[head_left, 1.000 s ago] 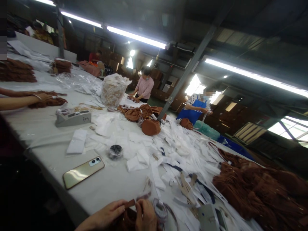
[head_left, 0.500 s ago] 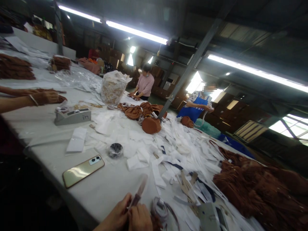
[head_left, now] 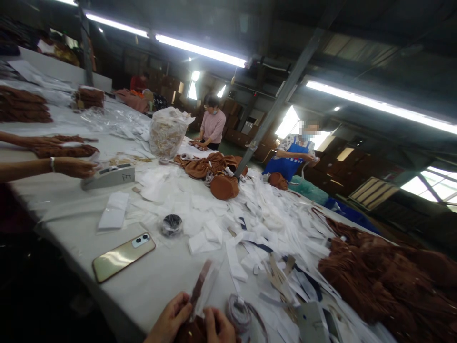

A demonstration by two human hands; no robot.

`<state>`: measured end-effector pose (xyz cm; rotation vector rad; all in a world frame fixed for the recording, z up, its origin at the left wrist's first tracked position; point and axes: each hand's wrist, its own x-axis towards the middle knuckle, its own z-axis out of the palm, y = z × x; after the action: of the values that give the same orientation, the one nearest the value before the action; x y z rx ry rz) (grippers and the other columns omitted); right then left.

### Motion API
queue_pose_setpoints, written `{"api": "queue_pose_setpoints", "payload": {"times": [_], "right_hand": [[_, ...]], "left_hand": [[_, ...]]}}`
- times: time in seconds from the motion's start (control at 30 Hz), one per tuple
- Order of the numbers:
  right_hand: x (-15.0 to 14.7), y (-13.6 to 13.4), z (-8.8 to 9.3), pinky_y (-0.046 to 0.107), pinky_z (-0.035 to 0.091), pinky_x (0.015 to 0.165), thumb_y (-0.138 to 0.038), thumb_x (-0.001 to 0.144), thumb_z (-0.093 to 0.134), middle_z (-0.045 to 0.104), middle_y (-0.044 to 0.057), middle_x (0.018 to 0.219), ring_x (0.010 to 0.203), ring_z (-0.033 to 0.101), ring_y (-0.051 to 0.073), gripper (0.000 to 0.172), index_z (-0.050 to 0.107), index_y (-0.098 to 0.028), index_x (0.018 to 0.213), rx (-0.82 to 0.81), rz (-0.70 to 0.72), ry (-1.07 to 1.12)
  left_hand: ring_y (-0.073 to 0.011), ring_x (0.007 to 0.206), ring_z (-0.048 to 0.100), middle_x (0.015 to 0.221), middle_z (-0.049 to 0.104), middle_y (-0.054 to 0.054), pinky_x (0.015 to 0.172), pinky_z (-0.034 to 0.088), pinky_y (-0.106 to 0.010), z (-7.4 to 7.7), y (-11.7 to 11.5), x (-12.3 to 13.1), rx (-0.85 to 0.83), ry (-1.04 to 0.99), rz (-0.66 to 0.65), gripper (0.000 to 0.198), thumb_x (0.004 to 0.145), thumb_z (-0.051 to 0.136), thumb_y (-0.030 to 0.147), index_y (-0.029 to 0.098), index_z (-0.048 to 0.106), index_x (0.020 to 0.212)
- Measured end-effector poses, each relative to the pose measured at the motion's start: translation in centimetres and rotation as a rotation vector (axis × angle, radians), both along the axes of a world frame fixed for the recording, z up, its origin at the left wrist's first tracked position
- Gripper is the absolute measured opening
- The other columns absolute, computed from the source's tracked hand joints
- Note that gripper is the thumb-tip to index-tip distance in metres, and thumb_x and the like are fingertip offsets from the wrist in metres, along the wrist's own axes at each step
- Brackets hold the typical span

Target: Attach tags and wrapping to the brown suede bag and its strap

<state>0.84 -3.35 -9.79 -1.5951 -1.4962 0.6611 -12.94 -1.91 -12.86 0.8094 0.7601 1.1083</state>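
Note:
At the bottom edge my left hand (head_left: 170,320) and my right hand (head_left: 219,327) are pinched together on a thin brown strap in a clear plastic sleeve (head_left: 200,287) that stands up between them. A bit of brown material (head_left: 190,330) sits under my fingers. A roll of tape (head_left: 238,312) lies just right of my right hand. Both hands are partly cut off by the frame.
A gold phone (head_left: 123,256) and a small dark roll (head_left: 172,225) lie on the white table (head_left: 71,228). White paper scraps (head_left: 257,214) cover its middle, and a heap of brown fringed goods (head_left: 389,281) is at right. A co-worker's hand (head_left: 73,166) reaches the grey tape dispenser (head_left: 109,176). Two people stand across the table.
The sleeved strap has swung from lying flat to upright between my fingers. The co-worker's hand at left has moved from the brown piece toward the tape dispenser.

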Motion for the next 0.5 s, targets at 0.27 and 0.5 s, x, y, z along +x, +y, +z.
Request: {"api": "queue_pose_setpoints", "payload": {"times": [0.27, 0.5], "right_hand": [[-1.1, 0.2, 0.3, 0.03, 0.048, 0.064, -0.061, 0.073, 0.059, 0.066, 0.005, 0.061, 0.063, 0.058, 0.022, 0.044, 0.071, -0.019, 0.07, -0.114, 0.016, 0.15], [-0.7, 2.4, 2.0, 0.031, 0.048, 0.058, -0.075, 0.059, 0.063, 0.066, 0.006, 0.061, 0.061, 0.06, 0.021, 0.06, 0.068, -0.015, 0.065, -0.313, 0.05, 0.653]], "left_hand": [[-0.0195, 0.078, 0.051, 0.072, 0.054, 0.0, 0.078, 0.043, -0.029, 0.3, 0.3, -0.4, -0.008, 0.377, 0.113, 0.045, 0.076, 0.051, 0.066, 0.021, 0.054, 0.07], [-0.0205, 0.068, 0.052, 0.064, 0.058, -0.001, 0.07, 0.045, -0.03, 1.0, 0.1, 0.0, 0.121, 0.504, 0.026, 0.049, 0.074, 0.045, 0.071, 0.024, 0.056, 0.07]]}}
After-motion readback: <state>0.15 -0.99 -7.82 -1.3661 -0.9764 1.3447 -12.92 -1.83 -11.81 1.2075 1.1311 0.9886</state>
